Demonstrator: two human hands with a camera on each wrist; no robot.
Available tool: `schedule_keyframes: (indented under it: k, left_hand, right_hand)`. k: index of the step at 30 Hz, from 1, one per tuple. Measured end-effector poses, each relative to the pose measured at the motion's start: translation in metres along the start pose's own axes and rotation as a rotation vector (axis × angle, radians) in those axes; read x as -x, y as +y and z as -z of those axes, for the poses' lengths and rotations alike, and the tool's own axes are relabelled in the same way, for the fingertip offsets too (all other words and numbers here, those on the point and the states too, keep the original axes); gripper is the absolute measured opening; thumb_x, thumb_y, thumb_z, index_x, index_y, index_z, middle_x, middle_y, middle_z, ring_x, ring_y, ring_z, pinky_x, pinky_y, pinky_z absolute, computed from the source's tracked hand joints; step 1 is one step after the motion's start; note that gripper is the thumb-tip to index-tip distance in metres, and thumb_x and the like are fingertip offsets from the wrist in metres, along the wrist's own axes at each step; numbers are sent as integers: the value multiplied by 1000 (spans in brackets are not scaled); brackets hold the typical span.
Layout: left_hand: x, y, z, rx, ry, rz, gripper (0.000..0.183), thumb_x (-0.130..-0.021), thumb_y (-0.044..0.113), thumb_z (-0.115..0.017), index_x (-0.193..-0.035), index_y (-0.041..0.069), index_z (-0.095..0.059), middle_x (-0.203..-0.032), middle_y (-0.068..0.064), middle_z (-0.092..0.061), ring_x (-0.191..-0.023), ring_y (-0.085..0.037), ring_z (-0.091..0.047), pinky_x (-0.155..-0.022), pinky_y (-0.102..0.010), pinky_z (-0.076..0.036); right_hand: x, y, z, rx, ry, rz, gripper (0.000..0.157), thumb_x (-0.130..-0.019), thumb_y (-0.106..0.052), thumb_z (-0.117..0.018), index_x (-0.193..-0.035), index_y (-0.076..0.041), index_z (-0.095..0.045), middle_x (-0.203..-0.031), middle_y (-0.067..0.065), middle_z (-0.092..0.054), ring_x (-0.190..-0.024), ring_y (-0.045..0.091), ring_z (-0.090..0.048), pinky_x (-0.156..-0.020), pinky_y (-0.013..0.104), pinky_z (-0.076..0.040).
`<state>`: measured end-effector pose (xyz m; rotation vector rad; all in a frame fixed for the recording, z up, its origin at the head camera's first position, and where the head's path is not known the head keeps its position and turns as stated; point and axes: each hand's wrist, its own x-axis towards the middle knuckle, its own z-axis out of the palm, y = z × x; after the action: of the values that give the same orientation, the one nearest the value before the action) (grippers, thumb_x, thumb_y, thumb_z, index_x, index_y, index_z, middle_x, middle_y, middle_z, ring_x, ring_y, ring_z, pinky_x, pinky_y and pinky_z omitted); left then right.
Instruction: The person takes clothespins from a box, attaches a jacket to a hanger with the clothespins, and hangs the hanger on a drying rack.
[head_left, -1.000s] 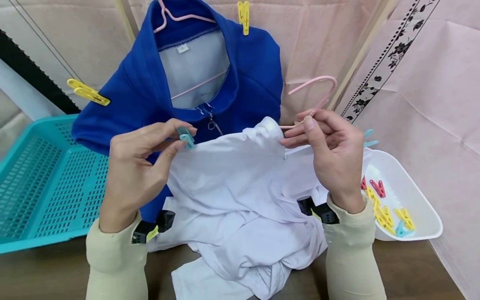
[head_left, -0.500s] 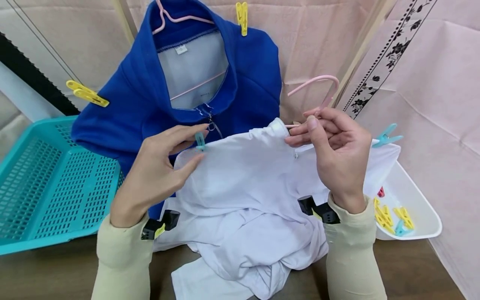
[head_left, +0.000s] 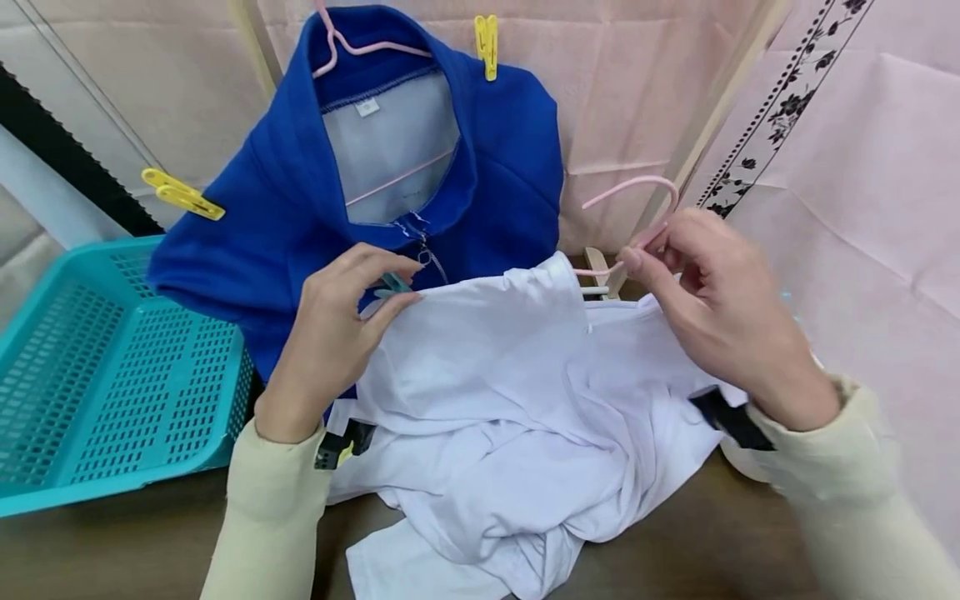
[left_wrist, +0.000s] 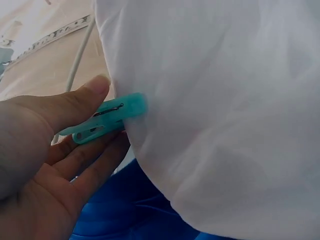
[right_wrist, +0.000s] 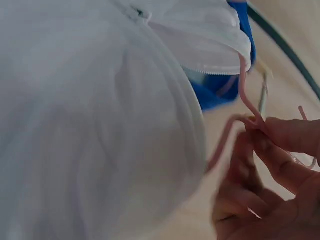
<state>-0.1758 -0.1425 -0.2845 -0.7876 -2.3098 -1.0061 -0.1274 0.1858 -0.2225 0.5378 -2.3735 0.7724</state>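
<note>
A white zip-up garment (head_left: 487,392) lies bunched on the table, with a pink hanger (right_wrist: 243,85) inside it and the hook rising from the collar. My left hand (head_left: 333,321) is at the left shoulder of the garment. Between its thumb and fingers it holds a teal clothespin (left_wrist: 117,111), which bites the white cloth's edge in the left wrist view. My right hand (head_left: 731,312) pinches the hanger's neck between thumb and forefinger, just below the hook. Another teal clothespin at the right is almost wholly hidden behind this hand.
Behind stands a blue jacket (head_left: 517,158) on its own pink hanger (head_left: 375,47), with yellow clothespins (head_left: 180,196) at its shoulders. A turquoise basket (head_left: 142,467) is at the left. The white tub (head_left: 742,462) at the right is mostly covered by the sleeve and garment.
My left hand's fingers, spread around the clothespin half a second ago, have drawn closer to it. My right hand has turned and shifted right, and the hanger hook is lower in view.
</note>
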Motion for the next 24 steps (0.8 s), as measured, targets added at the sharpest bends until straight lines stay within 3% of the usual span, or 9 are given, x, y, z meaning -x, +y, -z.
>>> schedule_keyframes:
  k: [3,5,10,13,16,19,20,24]
  left_hand:
    - [0,0,-3,-3,-5,14,28,-87,3,-78,-115,4,-73,-113,-11,-71,-100,-24,-68,-91,-44,-58]
    - [-1,0,-5,-5,5,25,27,-88,3,-77,-115,4,-73,-114,-12,-70,-104,-25,-67,-93,-45,-57]
    - [0,4,-8,-24,44,66,31,-90,3,-75,-120,4,-71,-122,-13,-67,-117,-28,-64,-100,-47,-54]
    - [1,10,-9,-37,20,93,33,-92,5,-74,-124,5,-68,-128,-13,-65,-121,-29,-63,-103,-50,-53]
    - [3,17,-8,-50,-10,99,35,-94,8,-72,-128,5,-66,-134,-13,-63,-126,-30,-60,-106,-51,-50]
    - [3,23,-4,-78,-17,100,40,-95,11,-72,-133,5,-63,-144,-15,-57,-134,-33,-54,-111,-54,-46]
    - [3,24,-3,-89,-15,100,42,-95,12,-72,-134,5,-62,-146,-16,-55,-136,-34,-52,-112,-55,-44]
    - [2,28,-1,-107,-18,86,43,-94,12,-73,-136,4,-62,-150,-16,-52,-139,-35,-49,-112,-57,-43]
  right_hand:
    - [0,-3,17,39,-171,14,5,-97,-9,-69,-95,-13,-72,-82,-7,-66,-69,1,-55,-63,13,-41]
    - [-3,-5,25,16,-270,31,8,-97,-10,-69,-98,-17,-73,-87,-7,-73,-73,0,-63,-68,10,-49]
    - [-12,-7,32,-40,-425,139,11,-98,-8,-67,-96,-18,-72,-86,-12,-74,-75,1,-66,-69,12,-53]
    - [-14,-7,36,-58,-471,108,12,-99,-9,-66,-95,-19,-71,-81,-13,-73,-69,3,-64,-62,16,-51]
    - [-10,-2,44,-81,-481,24,14,-100,-13,-65,-97,-25,-72,-77,-11,-70,-66,8,-64,-61,19,-51]
    - [-3,19,53,-100,-472,-25,13,-101,-20,-66,-103,-30,-73,-80,-8,-73,-68,12,-67,-61,22,-53]
    - [-1,32,58,-85,-504,-16,15,-102,-20,-64,-110,-29,-73,-86,-6,-76,-71,11,-68,-62,22,-54]
    - [6,57,75,-96,-459,-123,19,-101,-25,-64,-118,-26,-72,-94,-3,-79,-73,16,-73,-61,24,-56]
